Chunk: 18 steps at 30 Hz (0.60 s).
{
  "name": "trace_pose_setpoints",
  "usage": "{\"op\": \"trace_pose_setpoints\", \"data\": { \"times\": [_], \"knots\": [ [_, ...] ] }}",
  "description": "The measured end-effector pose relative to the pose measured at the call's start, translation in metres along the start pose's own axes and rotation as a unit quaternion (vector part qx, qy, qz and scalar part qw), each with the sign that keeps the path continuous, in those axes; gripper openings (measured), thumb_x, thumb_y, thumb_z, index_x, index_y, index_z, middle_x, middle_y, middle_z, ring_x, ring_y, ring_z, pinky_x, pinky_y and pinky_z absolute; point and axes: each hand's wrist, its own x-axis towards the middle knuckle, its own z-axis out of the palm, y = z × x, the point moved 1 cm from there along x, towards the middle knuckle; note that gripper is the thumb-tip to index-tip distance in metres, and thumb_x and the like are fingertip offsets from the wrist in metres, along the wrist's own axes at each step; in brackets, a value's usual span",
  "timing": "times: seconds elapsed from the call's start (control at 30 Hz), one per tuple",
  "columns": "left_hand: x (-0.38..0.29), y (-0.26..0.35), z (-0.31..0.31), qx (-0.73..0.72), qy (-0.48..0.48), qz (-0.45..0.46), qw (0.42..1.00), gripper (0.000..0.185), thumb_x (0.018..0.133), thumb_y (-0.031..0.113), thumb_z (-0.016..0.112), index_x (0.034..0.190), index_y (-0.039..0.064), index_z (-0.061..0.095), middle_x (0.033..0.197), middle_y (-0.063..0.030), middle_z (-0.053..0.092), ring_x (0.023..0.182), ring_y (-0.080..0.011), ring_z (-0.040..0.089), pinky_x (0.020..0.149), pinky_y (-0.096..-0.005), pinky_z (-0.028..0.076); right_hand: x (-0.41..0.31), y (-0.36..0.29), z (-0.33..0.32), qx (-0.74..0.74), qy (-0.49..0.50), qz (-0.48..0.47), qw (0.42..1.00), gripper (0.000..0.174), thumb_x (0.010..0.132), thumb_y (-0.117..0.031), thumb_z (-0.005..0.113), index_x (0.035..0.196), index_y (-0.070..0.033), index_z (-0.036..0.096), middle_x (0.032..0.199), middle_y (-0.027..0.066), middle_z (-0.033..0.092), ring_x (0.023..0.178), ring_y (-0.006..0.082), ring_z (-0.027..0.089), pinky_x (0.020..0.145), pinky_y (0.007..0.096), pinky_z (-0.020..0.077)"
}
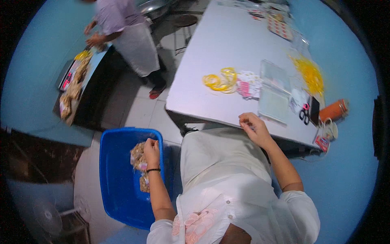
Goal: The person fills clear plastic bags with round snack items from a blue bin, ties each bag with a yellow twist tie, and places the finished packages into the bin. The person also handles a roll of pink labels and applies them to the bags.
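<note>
My left hand [151, 152], with a dark beaded bracelet at the wrist, hangs over the right side of a blue plastic tub [105, 177]. Its fingers are curled beside a clear bag of light brown pieces [138, 155]; whether they grip it is hidden. Another such bag [144, 182] lies in the tub below the wrist. My right hand [256, 128] is at the near edge of the white table [207, 55], fingers loosely bent and apart, holding nothing visible. Nearest to it is an open clear plastic case [274, 103].
Yellow ribbon coils [220, 80], pink and white labels [248, 85], scissors [304, 114], an orange-brown jar [333, 110] and a mug [330, 129] are on the table. Left, a co-worker [134, 42] stands at a side counter bearing filled bags [73, 90]. A fan [47, 216] stands lower left.
</note>
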Motion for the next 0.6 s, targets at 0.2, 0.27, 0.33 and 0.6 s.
{"op": "trace_pose_setpoints", "data": {
  "times": [0.2, 0.27, 0.33, 0.6],
  "knots": [
    [0.012, 0.139, 0.033, -0.094, 0.054, 0.278, 0.955, 0.010, 0.086, 0.006, 0.067, 0.093, 0.002, 0.061, 0.100, -0.0137, 0.064, 0.094, -0.0319, 0.060, 0.082, -0.0391, 0.047, -0.014, 0.054, -0.089, -0.176, 0.244, 0.039, 0.953, 0.020, 0.087, -0.010, 0.066, 0.105, -0.003, 0.060, 0.105, 0.0151, 0.061, 0.099, 0.0339, 0.060, 0.086, 0.0396, 0.0483],
    [0.016, 0.189, 0.053, -0.101, 0.035, 0.349, 0.931, 0.012, 0.084, 0.005, 0.068, 0.093, 0.002, 0.061, 0.101, -0.0151, 0.064, 0.096, -0.0339, 0.059, 0.086, -0.0403, 0.046, -0.023, 0.074, -0.105, -0.256, 0.279, 0.075, 0.922, 0.024, 0.088, -0.013, 0.066, 0.108, -0.003, 0.058, 0.109, 0.0167, 0.060, 0.104, 0.0360, 0.058, 0.090, 0.0421, 0.0462],
    [0.019, 0.231, 0.078, -0.108, 0.011, 0.382, 0.918, 0.013, 0.083, 0.004, 0.068, 0.093, 0.002, 0.060, 0.101, -0.0161, 0.063, 0.096, -0.0343, 0.059, 0.087, -0.0407, 0.045, -0.030, 0.093, -0.110, -0.277, 0.297, 0.104, 0.908, 0.027, 0.088, -0.015, 0.066, 0.111, -0.004, 0.057, 0.112, 0.0182, 0.058, 0.109, 0.0376, 0.056, 0.093, 0.0439, 0.0446],
    [-0.040, 0.335, 0.197, -0.192, -0.260, 0.364, 0.874, 0.048, 0.088, 0.016, 0.070, 0.128, -0.004, 0.053, 0.133, -0.0277, 0.052, 0.121, -0.0410, 0.054, 0.104, -0.0421, 0.043, -0.037, 0.126, -0.108, -0.178, 0.329, 0.108, 0.921, 0.035, 0.092, -0.019, 0.064, 0.119, 0.000, 0.054, 0.124, 0.0220, 0.055, 0.118, 0.0406, 0.052, 0.101, 0.0447, 0.0414]
  ]
}}
